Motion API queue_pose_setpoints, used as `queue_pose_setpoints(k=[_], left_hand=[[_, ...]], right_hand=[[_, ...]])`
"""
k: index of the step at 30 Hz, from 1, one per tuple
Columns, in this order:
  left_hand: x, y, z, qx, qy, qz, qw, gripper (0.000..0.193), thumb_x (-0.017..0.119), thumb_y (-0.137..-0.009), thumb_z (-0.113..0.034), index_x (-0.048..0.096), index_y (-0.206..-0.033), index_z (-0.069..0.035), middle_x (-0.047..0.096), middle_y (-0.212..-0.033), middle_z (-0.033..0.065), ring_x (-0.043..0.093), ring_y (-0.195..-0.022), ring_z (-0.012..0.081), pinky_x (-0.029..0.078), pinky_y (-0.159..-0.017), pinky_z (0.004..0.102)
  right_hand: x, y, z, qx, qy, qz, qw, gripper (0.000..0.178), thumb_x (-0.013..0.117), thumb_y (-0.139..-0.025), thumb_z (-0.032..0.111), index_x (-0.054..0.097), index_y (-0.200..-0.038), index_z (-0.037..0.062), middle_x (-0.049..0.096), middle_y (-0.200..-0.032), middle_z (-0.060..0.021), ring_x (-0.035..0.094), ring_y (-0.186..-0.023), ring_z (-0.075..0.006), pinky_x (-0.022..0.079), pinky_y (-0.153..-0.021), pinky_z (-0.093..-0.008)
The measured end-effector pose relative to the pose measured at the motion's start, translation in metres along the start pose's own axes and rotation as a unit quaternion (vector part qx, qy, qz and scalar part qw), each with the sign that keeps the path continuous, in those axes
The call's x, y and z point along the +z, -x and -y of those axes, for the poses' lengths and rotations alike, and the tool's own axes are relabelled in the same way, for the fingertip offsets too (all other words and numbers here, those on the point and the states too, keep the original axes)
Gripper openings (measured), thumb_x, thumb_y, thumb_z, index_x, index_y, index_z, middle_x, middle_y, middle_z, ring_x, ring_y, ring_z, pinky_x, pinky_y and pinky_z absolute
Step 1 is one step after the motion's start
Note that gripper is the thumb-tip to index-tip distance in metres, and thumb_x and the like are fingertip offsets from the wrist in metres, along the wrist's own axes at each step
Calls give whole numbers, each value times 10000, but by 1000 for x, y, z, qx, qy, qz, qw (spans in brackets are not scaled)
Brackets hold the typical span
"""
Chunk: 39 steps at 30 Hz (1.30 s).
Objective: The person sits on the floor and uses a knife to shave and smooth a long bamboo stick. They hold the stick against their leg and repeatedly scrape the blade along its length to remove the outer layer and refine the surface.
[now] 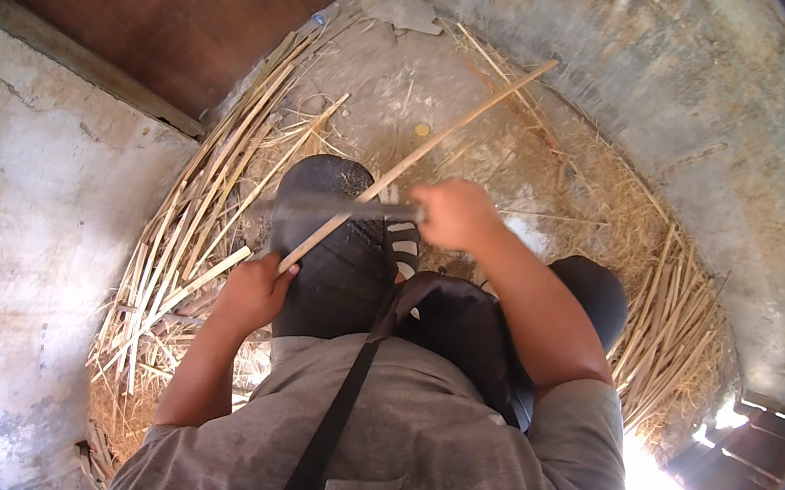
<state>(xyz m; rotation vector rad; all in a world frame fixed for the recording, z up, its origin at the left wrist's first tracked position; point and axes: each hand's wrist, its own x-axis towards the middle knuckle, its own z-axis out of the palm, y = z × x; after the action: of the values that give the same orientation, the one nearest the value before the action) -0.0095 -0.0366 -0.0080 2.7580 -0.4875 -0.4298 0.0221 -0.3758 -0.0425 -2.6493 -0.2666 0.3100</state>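
Note:
A long, pale bamboo strip (447, 133) runs slantwise from my lap toward the far wall, its near end in my left hand (253, 288). The fingers of that hand are closed round it, beside my dark-clad left knee (328, 286). My right hand (458, 214) grips the handle of a large knife (389, 212), to the right of the strip. The blade points left and crosses the strip above the knee; motion blurs its outer part. Whether its edge bites into the bamboo I cannot tell.
Many split strips (234, 165) lie along the left wall, and another heap (674, 332) lies at the right. Fine shavings (608, 189) cover parts of the floor. Stained walls (42, 199) close in on both sides, with a brown panel (176, 8) at far left.

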Motion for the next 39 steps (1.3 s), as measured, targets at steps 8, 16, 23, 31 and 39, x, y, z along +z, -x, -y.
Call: queue_pose_setpoints(k=[8, 16, 23, 31, 39], left_hand=[[1, -5, 0, -19, -5, 14, 1000, 352, 592, -1025, -304, 572, -872, 13, 644, -762, 285, 637, -774, 513, 481, -675, 567], [0, -6, 5, -19, 6, 28, 999, 398, 568, -1041, -351, 583, -891, 17, 645, -769, 276, 635, -772, 498, 475, -679, 543], [-18, -16, 11, -49, 87, 112, 989, 442, 557, -1042, -404, 605, -891, 9, 651, -796, 269, 630, -803, 485, 480, -711, 527], [-23, -19, 4, -52, 60, 120, 990, 448, 548, -1047, -409, 629, -927, 15, 656, -820, 266, 644, -824, 462, 486, -734, 499], [-25, -22, 13, -57, 91, 151, 983, 497, 546, -1042, -451, 656, -1021, 33, 674, -865, 253, 655, -836, 416, 486, -759, 480]], right_hand=[[-6, -2, -19, 43, -45, -12, 998, 278, 683, -782, 204, 713, -1039, 100, 726, -942, -198, 708, -938, -393, 574, -818, -505], [-2, -1, -40, 12, -51, -42, 998, 288, 745, -836, 280, 709, -1044, 83, 717, -877, -182, 703, -880, -396, 559, -784, -506], [-9, 5, -13, -11, -18, -12, 1000, 317, 702, -805, 244, 710, -1094, 113, 717, -879, -189, 696, -901, -406, 561, -784, -504], [-13, -14, -82, 117, -94, -129, 980, 313, 654, -796, 180, 713, -1084, 71, 732, -1003, -204, 702, -962, -417, 567, -876, -499], [-17, 3, -10, 4, -23, 24, 999, 261, 662, -801, 186, 710, -1041, 95, 733, -991, -191, 703, -949, -404, 573, -844, -491]])
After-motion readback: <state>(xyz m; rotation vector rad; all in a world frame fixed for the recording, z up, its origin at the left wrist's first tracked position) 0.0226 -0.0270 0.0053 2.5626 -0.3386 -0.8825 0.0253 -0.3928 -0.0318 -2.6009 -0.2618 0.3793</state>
